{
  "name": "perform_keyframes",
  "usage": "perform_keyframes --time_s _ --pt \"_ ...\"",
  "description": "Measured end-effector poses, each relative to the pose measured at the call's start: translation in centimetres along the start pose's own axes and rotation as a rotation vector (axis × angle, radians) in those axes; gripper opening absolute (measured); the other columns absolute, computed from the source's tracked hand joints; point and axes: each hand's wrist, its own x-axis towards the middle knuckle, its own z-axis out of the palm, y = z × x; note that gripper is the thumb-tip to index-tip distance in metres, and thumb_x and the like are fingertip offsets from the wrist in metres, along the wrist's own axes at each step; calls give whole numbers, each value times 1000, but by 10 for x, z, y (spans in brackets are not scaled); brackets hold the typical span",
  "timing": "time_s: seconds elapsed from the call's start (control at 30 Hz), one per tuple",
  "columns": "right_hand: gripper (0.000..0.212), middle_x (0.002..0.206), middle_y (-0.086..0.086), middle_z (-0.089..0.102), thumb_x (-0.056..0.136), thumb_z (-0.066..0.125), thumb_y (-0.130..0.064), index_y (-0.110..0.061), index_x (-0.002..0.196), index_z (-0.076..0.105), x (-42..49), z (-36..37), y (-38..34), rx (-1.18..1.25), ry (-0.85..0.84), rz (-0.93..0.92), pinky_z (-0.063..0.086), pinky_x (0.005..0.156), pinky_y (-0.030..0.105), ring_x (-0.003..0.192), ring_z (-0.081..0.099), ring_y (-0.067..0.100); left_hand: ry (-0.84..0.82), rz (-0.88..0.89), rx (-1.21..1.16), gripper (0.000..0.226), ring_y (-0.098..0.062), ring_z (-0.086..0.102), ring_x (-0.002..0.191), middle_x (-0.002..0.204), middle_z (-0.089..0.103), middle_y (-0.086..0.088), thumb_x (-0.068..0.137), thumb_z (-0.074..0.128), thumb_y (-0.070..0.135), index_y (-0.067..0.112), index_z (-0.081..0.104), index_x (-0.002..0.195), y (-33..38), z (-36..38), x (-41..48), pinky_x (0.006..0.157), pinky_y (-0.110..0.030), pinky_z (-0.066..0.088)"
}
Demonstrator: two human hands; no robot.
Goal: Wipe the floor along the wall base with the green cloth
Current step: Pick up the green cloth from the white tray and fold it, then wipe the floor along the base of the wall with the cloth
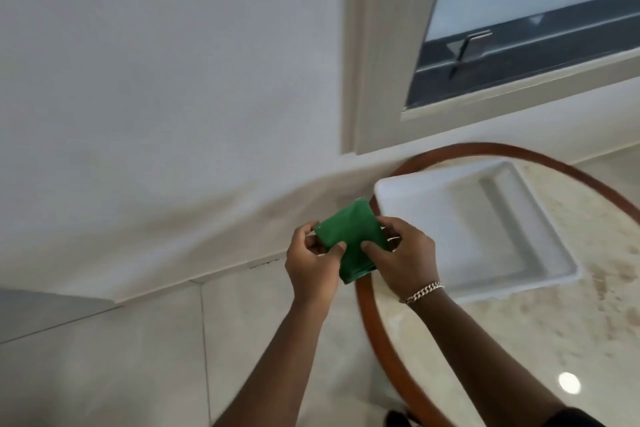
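Note:
A folded green cloth (351, 236) is held up in front of me by both hands, over the left rim of a round table. My left hand (311, 262) pinches its left edge between thumb and fingers. My right hand (403, 253), with a chain bracelet on the wrist, grips its right side. Below and behind the cloth, the white wall base (156, 284) meets the pale tiled floor (121, 357).
A round table with a brown wooden rim (367, 315) and a marbled top stands on the right, against the wall. On it lies a white rectangular tray (519, 198). A window with a pale frame (377, 87) is above the table.

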Motion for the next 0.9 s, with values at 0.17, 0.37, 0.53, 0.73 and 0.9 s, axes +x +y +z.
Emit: perform_keyframes --time_s 0.17,0.37,0.53,0.73,0.9 --pt "38 89 -4 68 72 75 -23 -22 109 67 -38 122 -4 -23 -28 59 56 72 34 76 62 13 -36 -63 38 42 -13 69 87 98 72 -3 73 76 -3 21 62 105 -70 -95 53 77 -32 61" --pt "43 87 -1 62 79 73 -9 -20 117 56 -50 285 53 130 -66 238 48 54 14 77 61 14 -158 -224 106 42 -26 70 97 105 71 -9 74 71 -8 23 61 102 -199 -173 149 79 -46 63" --pt "39 96 5 63 77 67 2 -19 109 61 -30 410 140 104 -17 155 44 51 3 85 59 18 -150 -250 98 48 -28 69 96 105 68 -11 71 74 -8 16 59 110 -318 -185 226 80 -47 62" --pt "36 101 5 68 75 63 6 -13 106 67 38 522 237 115 23 79 46 72 18 91 56 14 -255 -121 148 59 -22 66 105 120 66 -5 72 78 -4 17 57 123 -443 -169 324 92 -41 58" --pt "34 110 13 67 79 62 3 -11 109 66 81 579 288 86 88 27 54 91 43 100 60 24 -337 95 324 62 -20 54 123 139 57 -4 82 73 9 17 49 138 -508 -176 374 106 -35 47"
